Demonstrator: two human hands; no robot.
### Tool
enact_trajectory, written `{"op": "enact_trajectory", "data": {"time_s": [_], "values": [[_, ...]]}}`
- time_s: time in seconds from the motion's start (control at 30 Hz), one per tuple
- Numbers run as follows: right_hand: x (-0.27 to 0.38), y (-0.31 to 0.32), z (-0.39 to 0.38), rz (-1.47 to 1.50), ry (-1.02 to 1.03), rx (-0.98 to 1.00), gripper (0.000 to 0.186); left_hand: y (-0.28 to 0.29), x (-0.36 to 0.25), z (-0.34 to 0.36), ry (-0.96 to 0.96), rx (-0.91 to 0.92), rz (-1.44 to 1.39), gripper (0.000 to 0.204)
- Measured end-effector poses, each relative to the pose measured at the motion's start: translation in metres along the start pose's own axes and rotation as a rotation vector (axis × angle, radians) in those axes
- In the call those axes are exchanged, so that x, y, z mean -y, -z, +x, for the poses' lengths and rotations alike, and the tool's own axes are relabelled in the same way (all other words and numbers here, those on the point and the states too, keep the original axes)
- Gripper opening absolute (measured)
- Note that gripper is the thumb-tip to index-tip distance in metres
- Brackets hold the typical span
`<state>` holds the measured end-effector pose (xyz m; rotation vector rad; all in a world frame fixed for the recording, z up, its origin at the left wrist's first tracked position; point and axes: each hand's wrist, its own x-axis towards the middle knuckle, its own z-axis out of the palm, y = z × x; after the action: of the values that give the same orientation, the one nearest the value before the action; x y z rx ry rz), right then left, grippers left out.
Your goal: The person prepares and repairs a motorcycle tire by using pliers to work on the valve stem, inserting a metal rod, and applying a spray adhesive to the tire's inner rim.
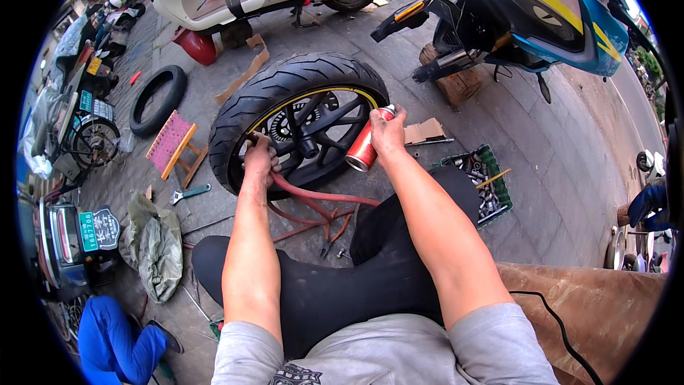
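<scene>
Wheel (308, 144): centre stage now, low over the paving (548, 164) in front of the worker, leaning, off any bike.
Tyre (231, 110): already on, wrapped around the rim (340, 90); one big step apparently done, though full seating impossible to confirm from here.
Brake disc (281, 128): in place inside the rim, nothing to chase there, it seems.
Red spray can (364, 146): up at the wheel's right side, tilted, top end away from the body; spray not visible.
Right hand (389, 130): locked on, fingers wrapped firmly around the can.
Left hand (261, 159): over at the rim's left edge, fingers curled and close together; cannot tell whether pinching hose, valve or rim.
Red hose (310, 194): emerging just below the left hand, looping off to the right; probably for air, pressure unreadable, so inflation and checking likely unfinished.
Fork (449, 64): bare-ended on the teal scooter (598, 32), near a log (456, 87); if a match for this wheel, refitting not yet done.
Tool tray (510, 203): open beside the right knee, sockets out; tidying also left.
</scene>
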<state>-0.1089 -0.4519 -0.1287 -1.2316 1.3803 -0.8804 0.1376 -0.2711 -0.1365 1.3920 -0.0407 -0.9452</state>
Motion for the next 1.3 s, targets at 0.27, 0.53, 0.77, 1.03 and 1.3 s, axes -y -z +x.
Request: {"op": "enact_trajectory", "data": {"time_s": [0.27,0.53,0.77,1.03,1.3], "values": [[-0.011,-0.005,0.012,-0.090,0.005,-0.018,0.087,-0.005,-0.001,-0.008,-0.009,-0.021,0.015,0.025],[0.002,-0.011,0.000,-0.095,0.150,0.016,0.083,0.002,0.002,-0.002,-0.026,0.007,0.024,0.026],[0.009,-0.010,-0.005,-0.154,0.242,-0.005,0.081,0.002,0.003,0.001,-0.020,0.021,0.025,0.025],[0.037,-0.016,-0.031,-0.169,0.388,0.008,0.079,0.003,0.001,-0.001,-0.018,0.011,0.010,0.023],[0.055,-0.027,-0.055,-0.231,0.572,0.072,0.075,-0.005,0.002,-0.009,-0.017,0.028,0.009,0.020]]}}
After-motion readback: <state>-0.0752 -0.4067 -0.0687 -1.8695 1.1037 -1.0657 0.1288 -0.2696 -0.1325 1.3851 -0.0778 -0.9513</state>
